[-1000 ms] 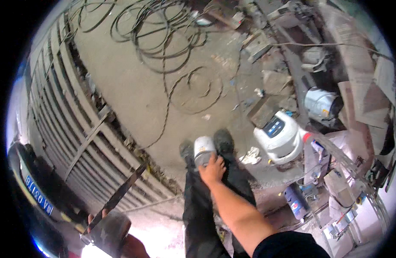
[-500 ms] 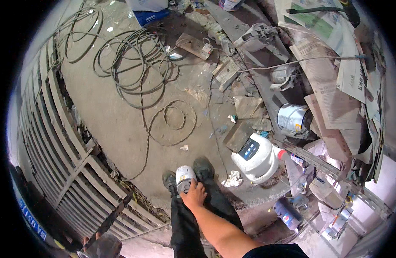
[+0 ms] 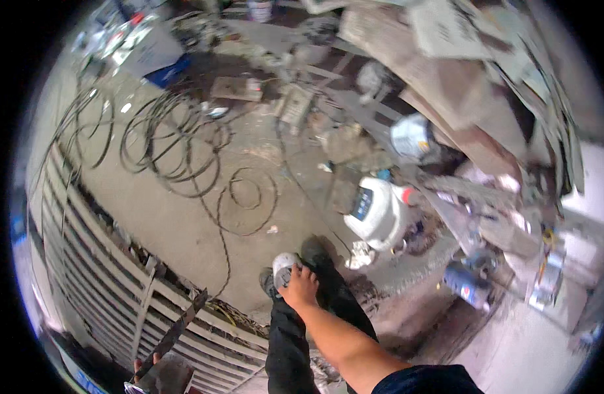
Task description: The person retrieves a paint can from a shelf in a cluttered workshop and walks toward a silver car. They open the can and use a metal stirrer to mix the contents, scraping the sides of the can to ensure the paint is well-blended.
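A small white can (image 3: 285, 261) with a grey top stands between my dark shoes. My right hand (image 3: 299, 289) reaches down onto it, its fingers closed over the top edge. At the lower left, the fingertips of my left hand (image 3: 146, 366) are bent around the end of a long, dark, flat strip (image 3: 177, 328). A grey, blocky object (image 3: 169, 375) beside those fingers is cut off by the picture's edge, and I cannot make out its kind. The rest of the left hand is hidden.
A slatted metal grille (image 3: 105, 276) lies left, with coiled cable (image 3: 177, 141) beyond. To the right are a white jug (image 3: 377, 220) with a red cap, crumpled paper (image 3: 361, 255), a paint can (image 3: 410, 136), stacked newspapers and cardboard (image 3: 439, 92), and a dark blue bottle (image 3: 466, 284).
My view has swung, so the jug and cables sit further left and the picture is blurrier. My right hand stays on the can; the left hand and strip remain at lower left.
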The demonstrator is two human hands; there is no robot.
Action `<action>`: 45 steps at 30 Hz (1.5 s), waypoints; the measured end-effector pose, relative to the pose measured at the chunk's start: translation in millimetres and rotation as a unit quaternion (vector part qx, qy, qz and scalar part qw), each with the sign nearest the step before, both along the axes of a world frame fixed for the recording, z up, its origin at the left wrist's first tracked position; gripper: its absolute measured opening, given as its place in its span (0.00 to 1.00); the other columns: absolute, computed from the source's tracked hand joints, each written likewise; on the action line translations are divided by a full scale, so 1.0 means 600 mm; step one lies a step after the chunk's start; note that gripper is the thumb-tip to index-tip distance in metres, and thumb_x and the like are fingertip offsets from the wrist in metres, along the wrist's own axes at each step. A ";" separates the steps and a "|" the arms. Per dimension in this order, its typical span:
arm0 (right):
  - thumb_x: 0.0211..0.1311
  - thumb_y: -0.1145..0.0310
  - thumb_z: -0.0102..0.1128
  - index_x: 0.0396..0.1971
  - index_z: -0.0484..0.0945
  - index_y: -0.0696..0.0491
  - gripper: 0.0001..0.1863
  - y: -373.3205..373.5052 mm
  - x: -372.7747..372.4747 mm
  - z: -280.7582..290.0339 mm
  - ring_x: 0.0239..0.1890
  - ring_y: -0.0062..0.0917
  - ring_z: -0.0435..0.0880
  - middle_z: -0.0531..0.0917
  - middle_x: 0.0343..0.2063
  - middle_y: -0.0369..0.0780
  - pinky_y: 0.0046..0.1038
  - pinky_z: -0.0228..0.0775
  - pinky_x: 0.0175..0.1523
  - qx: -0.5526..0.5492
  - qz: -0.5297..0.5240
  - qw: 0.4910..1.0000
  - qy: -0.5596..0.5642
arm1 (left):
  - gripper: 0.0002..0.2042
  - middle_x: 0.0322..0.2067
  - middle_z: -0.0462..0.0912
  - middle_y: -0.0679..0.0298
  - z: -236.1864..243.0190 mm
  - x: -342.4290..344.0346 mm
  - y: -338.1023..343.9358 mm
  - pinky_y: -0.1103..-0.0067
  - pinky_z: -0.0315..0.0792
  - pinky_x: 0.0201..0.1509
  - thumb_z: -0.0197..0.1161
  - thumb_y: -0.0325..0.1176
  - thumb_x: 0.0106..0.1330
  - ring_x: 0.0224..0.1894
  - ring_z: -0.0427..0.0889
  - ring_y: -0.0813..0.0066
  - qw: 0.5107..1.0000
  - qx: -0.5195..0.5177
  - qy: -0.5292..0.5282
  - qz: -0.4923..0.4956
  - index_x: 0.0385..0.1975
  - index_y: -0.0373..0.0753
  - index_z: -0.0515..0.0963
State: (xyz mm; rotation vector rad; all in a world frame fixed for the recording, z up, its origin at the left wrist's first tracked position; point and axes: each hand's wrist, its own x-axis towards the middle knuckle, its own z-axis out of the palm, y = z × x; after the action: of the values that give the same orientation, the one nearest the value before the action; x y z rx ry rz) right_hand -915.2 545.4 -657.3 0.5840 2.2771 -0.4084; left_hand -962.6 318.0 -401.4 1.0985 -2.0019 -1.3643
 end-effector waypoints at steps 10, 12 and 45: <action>0.45 0.52 0.69 0.65 0.60 0.56 0.47 0.218 -0.022 0.265 0.56 0.52 0.71 0.68 0.56 0.56 0.43 0.65 0.61 -0.211 -0.094 0.962 0.143 | 0.31 0.30 0.68 0.51 0.030 -0.036 0.031 0.78 0.68 0.33 0.36 0.55 0.70 0.29 0.66 0.68 0.978 0.021 0.010 -0.205 0.45 0.25 0.67; 0.45 0.52 0.70 0.65 0.60 0.53 0.47 0.282 0.012 0.305 0.61 0.49 0.68 0.66 0.60 0.53 0.41 0.63 0.63 -0.169 -0.072 0.972 0.144 | 0.30 0.31 0.68 0.51 0.027 -0.040 0.055 0.78 0.67 0.33 0.37 0.54 0.69 0.30 0.66 0.68 0.970 0.021 0.011 -0.241 0.45 0.25 0.67; 0.59 0.50 0.59 0.61 0.62 0.61 0.38 1.136 0.120 0.045 0.65 0.48 0.62 0.65 0.62 0.57 0.40 0.53 0.69 0.194 -0.374 0.841 0.340 | 0.26 0.40 0.65 0.52 0.000 0.169 0.438 0.73 0.65 0.43 0.44 0.49 0.66 0.40 0.64 0.65 0.953 0.000 0.009 -0.302 0.51 0.29 0.62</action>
State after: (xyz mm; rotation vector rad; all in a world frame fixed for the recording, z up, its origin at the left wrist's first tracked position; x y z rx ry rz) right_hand -843.5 1227.1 -630.1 1.8086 2.7341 -0.5925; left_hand -861.0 580.9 -401.4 0.4682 -2.4351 -1.6444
